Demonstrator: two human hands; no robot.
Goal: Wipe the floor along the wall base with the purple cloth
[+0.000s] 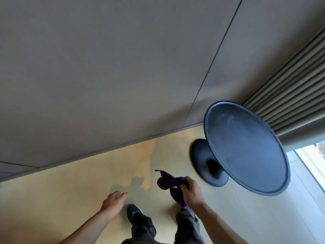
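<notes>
A crumpled purple cloth (169,184) hangs in the air above the floor, gripped by my right hand (192,191) at lower centre right. My left hand (113,201) is lower centre left, empty, with its fingers loosely apart. The wall base (98,150) runs as a grey strip diagonally from lower left up to the right, beyond both hands. The light wooden floor (61,199) lies below it. Neither the cloth nor either hand touches the floor or the wall.
A dark round pedestal table (246,147) stands on the right, its foot (202,157) near the wall base. A pleated grey curtain (295,88) hangs at far right above a bright window (311,164). My shoe (134,213) and trouser legs are at the bottom centre.
</notes>
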